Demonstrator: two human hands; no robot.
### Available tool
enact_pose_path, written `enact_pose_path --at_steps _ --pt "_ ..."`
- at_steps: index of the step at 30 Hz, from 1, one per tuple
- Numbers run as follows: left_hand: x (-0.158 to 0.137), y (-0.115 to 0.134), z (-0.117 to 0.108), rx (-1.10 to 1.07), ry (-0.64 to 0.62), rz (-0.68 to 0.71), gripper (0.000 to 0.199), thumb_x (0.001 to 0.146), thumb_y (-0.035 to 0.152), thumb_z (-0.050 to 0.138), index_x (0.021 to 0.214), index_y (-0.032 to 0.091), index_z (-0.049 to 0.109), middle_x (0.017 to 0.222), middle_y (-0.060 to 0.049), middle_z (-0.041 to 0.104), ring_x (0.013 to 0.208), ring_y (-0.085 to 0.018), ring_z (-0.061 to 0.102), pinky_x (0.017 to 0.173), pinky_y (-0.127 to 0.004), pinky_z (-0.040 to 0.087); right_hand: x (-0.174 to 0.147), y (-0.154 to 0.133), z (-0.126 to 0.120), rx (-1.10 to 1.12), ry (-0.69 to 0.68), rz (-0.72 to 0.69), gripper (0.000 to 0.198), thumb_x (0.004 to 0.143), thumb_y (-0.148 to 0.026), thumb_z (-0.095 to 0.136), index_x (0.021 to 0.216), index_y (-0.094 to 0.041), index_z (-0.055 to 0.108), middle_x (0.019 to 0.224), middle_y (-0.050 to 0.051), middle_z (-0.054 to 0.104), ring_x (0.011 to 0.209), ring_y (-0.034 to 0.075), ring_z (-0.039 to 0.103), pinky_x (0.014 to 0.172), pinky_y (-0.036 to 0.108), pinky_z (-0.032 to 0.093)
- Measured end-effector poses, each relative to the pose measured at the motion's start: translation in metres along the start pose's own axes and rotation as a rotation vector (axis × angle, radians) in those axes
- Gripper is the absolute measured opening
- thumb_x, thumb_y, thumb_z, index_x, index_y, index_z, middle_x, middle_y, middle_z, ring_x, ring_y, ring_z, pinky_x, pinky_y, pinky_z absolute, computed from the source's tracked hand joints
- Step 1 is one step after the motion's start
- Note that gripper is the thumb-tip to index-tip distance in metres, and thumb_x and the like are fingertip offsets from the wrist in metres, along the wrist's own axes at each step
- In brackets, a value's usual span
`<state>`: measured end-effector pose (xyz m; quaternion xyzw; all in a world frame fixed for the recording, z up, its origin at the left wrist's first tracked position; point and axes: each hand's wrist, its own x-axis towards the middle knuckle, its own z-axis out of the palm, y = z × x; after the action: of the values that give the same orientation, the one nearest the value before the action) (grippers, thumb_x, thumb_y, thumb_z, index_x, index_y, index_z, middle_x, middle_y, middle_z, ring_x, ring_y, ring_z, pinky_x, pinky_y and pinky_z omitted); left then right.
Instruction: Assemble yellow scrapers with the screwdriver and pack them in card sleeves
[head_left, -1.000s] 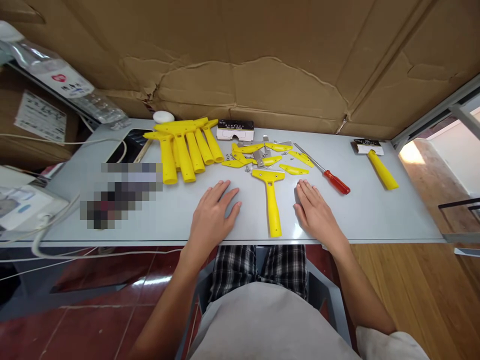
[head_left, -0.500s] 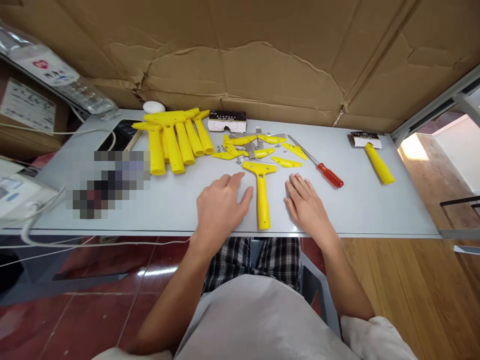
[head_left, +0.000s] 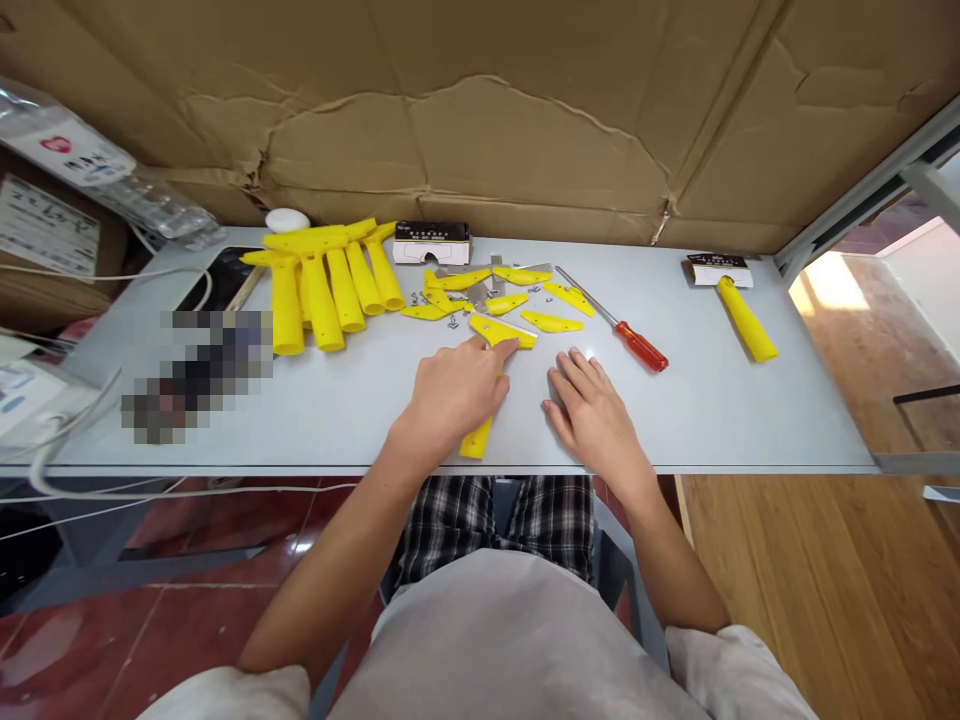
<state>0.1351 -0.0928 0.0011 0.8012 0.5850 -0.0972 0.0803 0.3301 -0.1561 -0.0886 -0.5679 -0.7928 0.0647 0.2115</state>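
My left hand [head_left: 457, 393] is closed around the upper handle of a yellow scraper [head_left: 475, 440], with a finger lying at its head. The scraper rests tilted on the table, its metal blade edge pointing away from me and the handle's middle hidden under my hand. To the right, my right hand [head_left: 594, 412] lies palm down on the tabletop with fingers stretched out, holding nothing. Just beyond the scraper head are loose yellow clamp plates [head_left: 553, 322], metal blades [head_left: 478, 294] and small screws [head_left: 453, 322]. A red-handled screwdriver [head_left: 640, 347] lies beyond my right hand.
Several yellow scraper handles [head_left: 324, 300] are piled at the left. A black-and-white box [head_left: 431, 243] stands at the back. Another scraper [head_left: 748, 320] with a cardboard sleeve lies far right. A phone [head_left: 225, 280], cables and a plastic bottle [head_left: 97, 165] occupy the left side.
My left hand has moved onto the scraper and taken hold of it. The scraper has turned, its handle end swinging left. My right hand stays flat on the table.
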Motion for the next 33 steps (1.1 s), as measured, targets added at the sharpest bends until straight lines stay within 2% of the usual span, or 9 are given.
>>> enact_pose_path --at_steps 6,14,17,19,22,26,28,31,33 --pt "0.000 0.005 0.003 0.043 -0.019 -0.010 0.065 0.108 0.022 0.043 0.173 0.030 0.047 0.132 -0.019 0.071 0.111 -0.041 0.077 0.092 -0.054 0.061 0.001 -0.001 -0.002 -0.013 -0.005 -0.019 0.047 0.112 -0.033 0.050 0.148 -0.008 0.070 0.166 0.019 0.059 0.165 0.038 0.047 0.140 0.062 0.040" --pt "-0.003 -0.002 0.003 0.071 -0.040 -0.007 0.066 0.108 0.022 0.040 0.173 0.031 0.047 0.132 -0.020 0.066 0.107 -0.041 0.077 0.090 -0.054 0.063 0.000 0.004 -0.010 -0.018 -0.026 -0.082 0.043 0.111 -0.034 0.055 0.140 -0.010 0.075 0.160 0.019 0.064 0.162 0.041 0.049 0.135 0.063 0.045" --pt "-0.008 -0.014 0.005 0.001 -0.006 -0.034 0.067 0.108 0.022 0.037 0.175 0.031 0.045 0.132 -0.020 0.064 0.106 -0.038 0.076 0.093 -0.054 0.062 0.015 0.017 -0.032 0.072 -0.087 -0.112 0.036 0.111 -0.033 0.053 0.128 -0.020 0.082 0.136 0.010 0.079 0.142 0.033 0.068 0.121 0.052 0.058" --pt "-0.011 -0.025 0.009 -0.106 0.030 -0.016 0.068 0.108 0.023 0.037 0.175 0.031 0.045 0.130 -0.018 0.064 0.106 -0.036 0.074 0.098 -0.053 0.061 0.037 0.026 -0.049 0.090 -0.093 -0.041 0.038 0.111 -0.031 0.050 0.130 -0.022 0.082 0.129 0.008 0.081 0.117 0.025 0.077 0.105 0.044 0.063" --pt "-0.011 -0.044 0.015 -0.301 0.103 0.093 0.068 0.105 0.025 0.040 0.172 0.028 0.052 0.122 -0.015 0.066 0.110 -0.034 0.071 0.105 -0.053 0.058 0.081 0.037 -0.064 -0.007 -0.117 0.039 0.035 0.107 -0.026 0.053 0.120 -0.024 0.086 0.120 0.008 0.082 0.109 0.026 0.076 0.092 0.041 0.059" --pt "0.002 -0.071 0.014 -0.576 0.147 0.284 0.063 0.103 0.033 0.049 0.165 0.028 0.061 0.129 -0.013 0.075 0.111 -0.030 0.069 0.107 -0.047 0.057 0.135 0.046 -0.058 -0.099 -0.196 0.118 0.036 0.100 -0.020 0.057 0.120 -0.025 0.087 0.121 0.010 0.081 0.106 0.028 0.072 0.088 0.039 0.053" --pt "0.013 -0.082 0.011 -0.787 0.085 0.336 0.059 0.105 0.042 0.055 0.162 0.029 0.064 0.134 -0.011 0.077 0.093 -0.023 0.068 0.092 -0.038 0.060 0.151 0.047 -0.050 -0.128 -0.218 0.153 0.039 0.099 -0.019 0.057 0.124 -0.025 0.086 0.128 0.011 0.079 0.108 0.028 0.070 0.090 0.039 0.052" --pt "0.029 -0.093 0.011 -1.125 -0.115 0.344 0.066 0.104 0.052 0.066 0.164 0.025 0.062 0.104 -0.009 0.079 0.063 -0.014 0.056 0.065 -0.029 0.053 0.160 0.044 -0.042 -0.168 -0.257 0.177 0.039 0.099 -0.018 0.054 0.118 -0.025 0.086 0.126 0.012 0.078 0.105 0.027 0.068 0.087 0.037 0.049" --pt "0.040 -0.096 0.016 -1.356 -0.249 0.311 0.077 0.101 0.052 0.074 0.169 0.022 0.054 0.089 -0.006 0.073 0.060 -0.014 0.056 0.059 -0.028 0.051 0.160 0.042 -0.038 -0.185 -0.272 0.180 0.036 0.100 -0.018 0.052 0.106 -0.023 0.087 0.119 0.013 0.078 0.100 0.026 0.067 0.083 0.036 0.047"
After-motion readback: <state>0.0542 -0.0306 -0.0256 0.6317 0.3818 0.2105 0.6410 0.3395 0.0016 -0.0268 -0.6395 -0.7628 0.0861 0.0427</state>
